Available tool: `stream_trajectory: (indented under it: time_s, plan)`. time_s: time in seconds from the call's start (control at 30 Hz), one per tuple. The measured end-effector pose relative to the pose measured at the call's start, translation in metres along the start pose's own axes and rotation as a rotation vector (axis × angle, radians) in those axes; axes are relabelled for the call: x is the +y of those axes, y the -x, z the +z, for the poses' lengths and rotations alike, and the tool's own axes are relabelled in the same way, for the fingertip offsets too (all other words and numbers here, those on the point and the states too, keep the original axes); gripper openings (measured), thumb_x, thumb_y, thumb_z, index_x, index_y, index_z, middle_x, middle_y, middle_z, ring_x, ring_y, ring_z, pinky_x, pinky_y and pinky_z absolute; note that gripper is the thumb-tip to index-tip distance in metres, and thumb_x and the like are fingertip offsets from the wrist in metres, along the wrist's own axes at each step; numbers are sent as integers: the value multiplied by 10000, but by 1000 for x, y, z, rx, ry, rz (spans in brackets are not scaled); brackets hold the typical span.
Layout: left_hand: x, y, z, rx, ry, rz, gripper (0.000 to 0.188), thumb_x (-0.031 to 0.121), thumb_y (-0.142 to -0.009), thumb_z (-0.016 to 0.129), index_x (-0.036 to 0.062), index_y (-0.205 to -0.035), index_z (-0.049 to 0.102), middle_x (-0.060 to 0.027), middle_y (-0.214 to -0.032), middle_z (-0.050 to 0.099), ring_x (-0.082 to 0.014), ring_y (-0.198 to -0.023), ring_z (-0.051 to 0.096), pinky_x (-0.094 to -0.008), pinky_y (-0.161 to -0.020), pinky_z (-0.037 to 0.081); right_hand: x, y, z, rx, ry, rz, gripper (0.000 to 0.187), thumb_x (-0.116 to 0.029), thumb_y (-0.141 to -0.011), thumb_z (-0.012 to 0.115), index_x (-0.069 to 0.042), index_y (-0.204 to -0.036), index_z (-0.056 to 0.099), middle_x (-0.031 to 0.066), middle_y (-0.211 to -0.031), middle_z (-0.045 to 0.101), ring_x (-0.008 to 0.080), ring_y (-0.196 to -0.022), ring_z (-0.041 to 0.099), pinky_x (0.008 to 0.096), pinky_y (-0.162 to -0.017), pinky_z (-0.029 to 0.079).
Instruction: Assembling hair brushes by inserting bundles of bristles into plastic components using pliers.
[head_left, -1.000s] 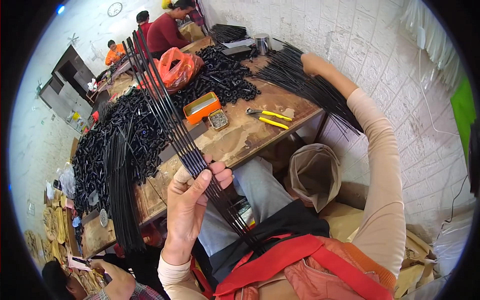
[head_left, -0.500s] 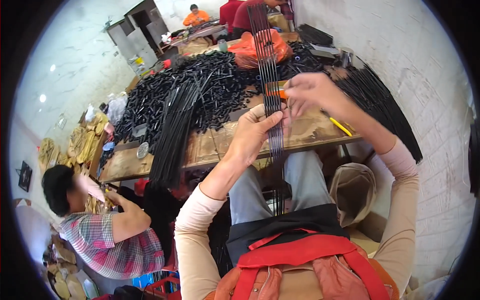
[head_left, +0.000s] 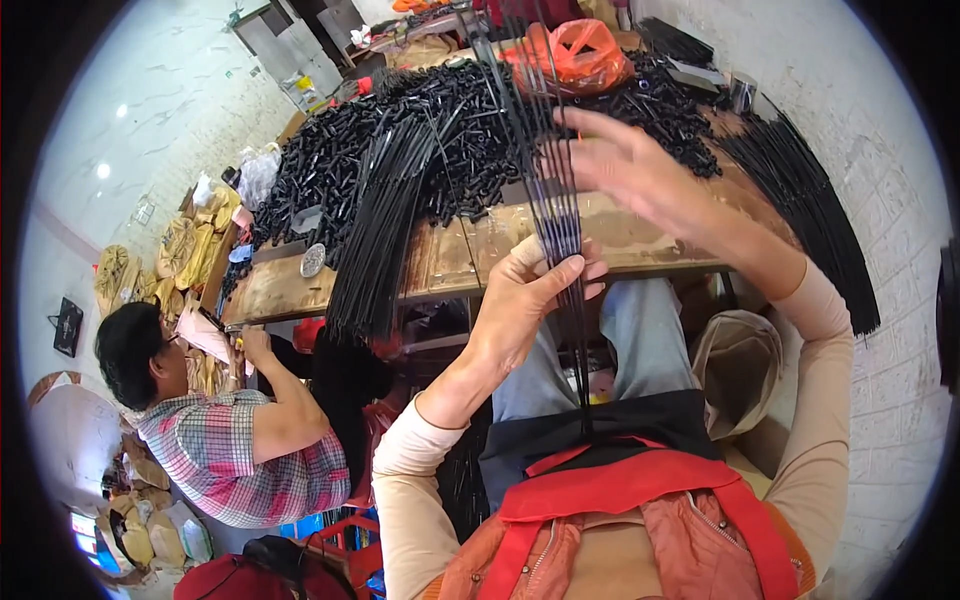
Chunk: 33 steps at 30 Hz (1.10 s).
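My left hand (head_left: 540, 285) is closed round a bundle of long, thin black rods (head_left: 557, 215). The rods stand nearly upright in front of me, gathered at my apron and fanned apart toward the top. Just right of their upper part is my right hand (head_left: 635, 165), smeared by motion, its fingers stretched out and apart. Nothing shows in that hand; whether its fingertips touch the rods I cannot tell. Behind the rods, a heap of short black tube-like pieces (head_left: 320, 165) covers much of the wooden table (head_left: 460, 245).
More black rods lie over the table edge at left (head_left: 375, 245) and at right (head_left: 810, 205). An orange-red plastic bag (head_left: 580, 60) and a metal can (head_left: 741, 92) stand toward the back. A co-worker (head_left: 235, 430) sits at left. An open sack (head_left: 740, 370) is beside my right knee.
The rods have fanned apart and their lower ends have come toward my apron. My right hand has moved up and away from my left. The whole view has shifted with my head.
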<state>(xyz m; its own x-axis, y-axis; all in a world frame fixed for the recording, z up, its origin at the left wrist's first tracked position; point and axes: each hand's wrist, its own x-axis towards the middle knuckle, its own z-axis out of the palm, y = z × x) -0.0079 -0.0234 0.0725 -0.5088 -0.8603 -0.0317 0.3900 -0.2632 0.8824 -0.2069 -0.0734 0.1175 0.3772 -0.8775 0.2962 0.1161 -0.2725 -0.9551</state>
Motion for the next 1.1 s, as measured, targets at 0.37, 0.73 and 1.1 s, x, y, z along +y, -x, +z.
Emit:
stream_trajectory:
  time_s: [0.37, 0.73, 1.1]
  plan:
    - [13, -18, 11, -190, -38, 15, 424, 275, -1044, 383, -65, -1277, 479, -214, -1238, 588, -273, -1172, 580, -404, -1043, 446, -35, -4, 4, -127, -68, 159, 369, -175, -949, 596, 42, -1243, 545, 150, -1172, 637, 213, -1129, 609, 334, -994, 477]
    - [-47, -122, -66, -120, 508, -319, 618, 512, -1022, 242, 11, -1326, 438, -222, -1307, 535, -331, -1204, 533, -479, -1020, 428, 124, 80, 14, -154, 404, 117, 144, -92, -882, 675, -22, -1000, 719, 77, -949, 727, 115, -871, 673, 258, -820, 516]
    - [-27, -102, -120, 24, -266, -178, 300, 48, -892, 642, -37, -1178, 613, -101, -1092, 677, -159, -1000, 634, -282, -868, 502, 177, 16, -19, 1, 294, 90, 191, -146, -902, 645, -39, -1052, 694, 114, -844, 708, 87, -704, 586, 272, -684, 488]
